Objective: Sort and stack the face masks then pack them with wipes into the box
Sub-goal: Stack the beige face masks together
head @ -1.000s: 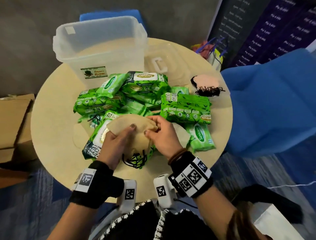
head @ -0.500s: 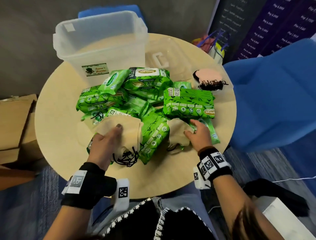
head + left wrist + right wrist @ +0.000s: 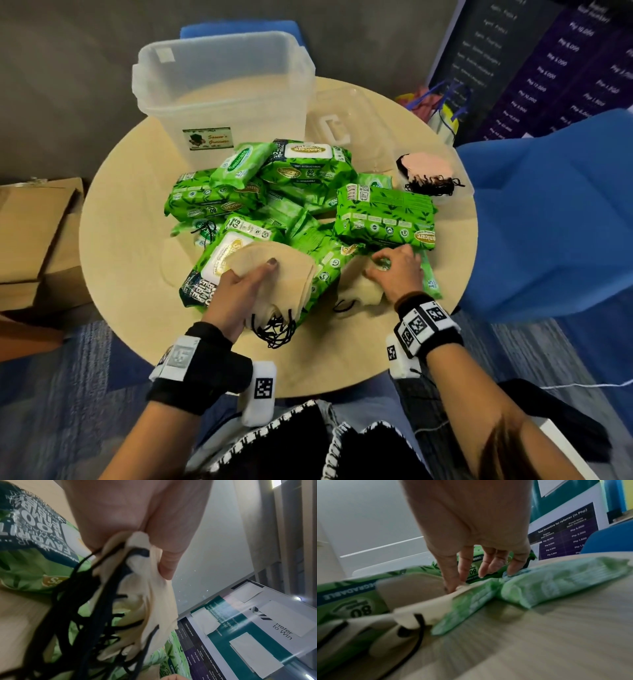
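My left hand grips a stack of beige face masks over the green wipes packs, thumb on top. Their black ear loops hang down. The left wrist view shows the fingers clamped on the stack. To the right, my right hand pinches the edge of a single beige mask lying on the table. In the right wrist view, thumb and forefinger meet on that mask, beside a small wipes pack. The clear plastic box stands open at the back.
The box's clear lid lies right of the box. A stack of pink masks with black loops sits at the round table's right rim. A blue chair stands to the right, cardboard boxes to the left.
My right hand left the stack, moved right to the lone beige mask by the wipes and now pinches it. My left hand keeps hold of the stack.
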